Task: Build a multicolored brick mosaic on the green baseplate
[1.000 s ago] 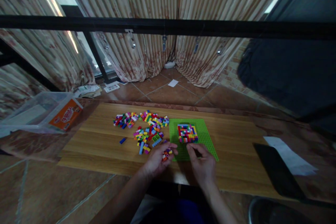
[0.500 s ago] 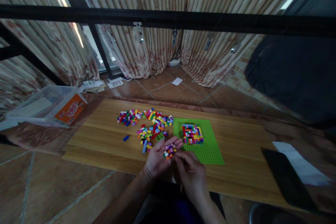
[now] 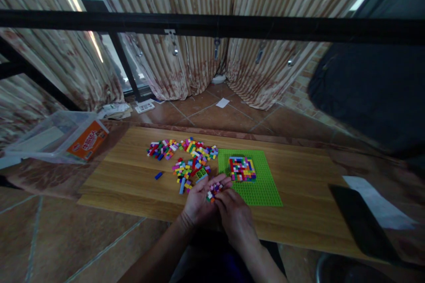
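Observation:
My left hand (image 3: 198, 199) lies palm up at the near edge of the wooden table (image 3: 299, 177), cupping several small coloured bricks (image 3: 212, 190). My right hand (image 3: 232, 214) reaches over that palm, its fingers pinched among those bricks. Just beyond the hands lies a green baseplate (image 3: 262, 185) carrying a square multicoloured brick block (image 3: 242, 169). A loose pile of coloured bricks (image 3: 189, 159) is spread to the left of the plate, with a single blue brick (image 3: 158, 176) set apart.
A clear plastic box with an orange label (image 3: 66, 139) sits at the far left. A black flat object (image 3: 361, 221) and white paper (image 3: 378, 203) lie at the right. A black bar (image 3: 212, 24) crosses the view; curtains hang behind.
My left hand turned palm up with the bricks in it. My right hand left the baseplate's near edge and moved left onto the left palm.

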{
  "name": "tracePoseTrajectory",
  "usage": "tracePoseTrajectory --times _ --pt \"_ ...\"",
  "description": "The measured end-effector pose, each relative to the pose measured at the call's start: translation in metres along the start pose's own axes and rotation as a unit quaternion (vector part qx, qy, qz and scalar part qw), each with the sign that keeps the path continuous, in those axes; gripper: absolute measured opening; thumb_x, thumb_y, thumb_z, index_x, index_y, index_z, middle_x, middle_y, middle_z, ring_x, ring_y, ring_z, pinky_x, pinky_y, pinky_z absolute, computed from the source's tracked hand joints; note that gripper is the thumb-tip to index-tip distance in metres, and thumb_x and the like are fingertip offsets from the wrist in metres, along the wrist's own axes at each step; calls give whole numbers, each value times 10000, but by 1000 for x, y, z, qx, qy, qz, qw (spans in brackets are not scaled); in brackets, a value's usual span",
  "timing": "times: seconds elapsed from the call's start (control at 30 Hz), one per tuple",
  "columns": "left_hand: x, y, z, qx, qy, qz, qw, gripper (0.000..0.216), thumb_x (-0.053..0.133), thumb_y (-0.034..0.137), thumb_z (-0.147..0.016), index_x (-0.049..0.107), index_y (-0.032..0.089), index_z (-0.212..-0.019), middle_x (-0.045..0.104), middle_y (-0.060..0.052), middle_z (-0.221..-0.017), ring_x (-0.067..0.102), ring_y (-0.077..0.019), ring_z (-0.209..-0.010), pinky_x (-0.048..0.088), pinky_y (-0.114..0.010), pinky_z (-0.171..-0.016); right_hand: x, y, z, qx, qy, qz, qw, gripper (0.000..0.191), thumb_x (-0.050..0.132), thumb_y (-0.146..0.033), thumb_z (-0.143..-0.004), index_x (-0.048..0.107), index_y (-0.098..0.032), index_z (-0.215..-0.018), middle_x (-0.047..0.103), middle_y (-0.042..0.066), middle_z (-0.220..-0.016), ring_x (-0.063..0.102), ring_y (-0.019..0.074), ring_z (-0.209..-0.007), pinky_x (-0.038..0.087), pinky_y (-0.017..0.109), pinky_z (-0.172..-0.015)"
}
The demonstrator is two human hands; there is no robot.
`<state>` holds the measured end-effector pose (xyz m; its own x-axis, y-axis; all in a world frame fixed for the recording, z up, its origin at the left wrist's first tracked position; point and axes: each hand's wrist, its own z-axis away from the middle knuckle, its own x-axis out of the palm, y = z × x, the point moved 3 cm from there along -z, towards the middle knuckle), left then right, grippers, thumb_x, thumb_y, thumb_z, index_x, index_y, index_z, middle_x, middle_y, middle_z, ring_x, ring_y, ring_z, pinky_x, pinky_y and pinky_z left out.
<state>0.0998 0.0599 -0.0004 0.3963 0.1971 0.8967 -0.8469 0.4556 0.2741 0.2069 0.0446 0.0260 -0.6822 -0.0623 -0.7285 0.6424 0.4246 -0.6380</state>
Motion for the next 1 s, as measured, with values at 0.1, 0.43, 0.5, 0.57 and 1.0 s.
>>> tracePoseTrajectory --times 0.1,0.43,0.5,0.57,1.0 --pt "2 0 1 -8 9 3 1000 469 411 361 -915 559 37 -1220 616 -188 -1228 536 -273 -1206 372 -369 -1041 2 1 1 -4 2 12 1000 217 432 -200 -921 647 -219 -898 643 56 -904 605 207 -879 497 343 -787" --pt "1 3 3 -3 33 34 999 481 391 336 -932 516 16 -1269 587 -198 -1267 509 -251 -1242 348 -337 -1069 -1 -6 5 -12 25 -58 998 230 402 -183 -936 621 -219 -874 624 35 -872 615 154 -823 507 266 -738" --pt "1 4 2 5 38 38 999 496 390 336 -935 493 8 -1292 585 -206 -1268 510 -252 -1242 352 -338 -1068 1 -7 8 -21 37 -67 997 230 407 -174 -935 630 -219 -896 626 38 -884 620 149 -830 512 257 -744" --pt "0 4 2 10 36 38 999 513 383 335 -939 464 2 -1320 585 -211 -1267 512 -251 -1242 353 -340 -1069 2 -7 10 -30 49 -71 996 236 408 -170 -937 639 -215 -930 630 51 -912 625 149 -847 519 254 -752" --pt "-3 3 1 18 15 6 1000 517 339 347 -961 438 30 -1356 633 -188 -1213 577 -233 -1172 381 -338 -1044 -6 3 15 9 50 -141 989 195 460 -180 -916 648 -223 -944 660 39 -892 638 152 -827 530 265 -748"
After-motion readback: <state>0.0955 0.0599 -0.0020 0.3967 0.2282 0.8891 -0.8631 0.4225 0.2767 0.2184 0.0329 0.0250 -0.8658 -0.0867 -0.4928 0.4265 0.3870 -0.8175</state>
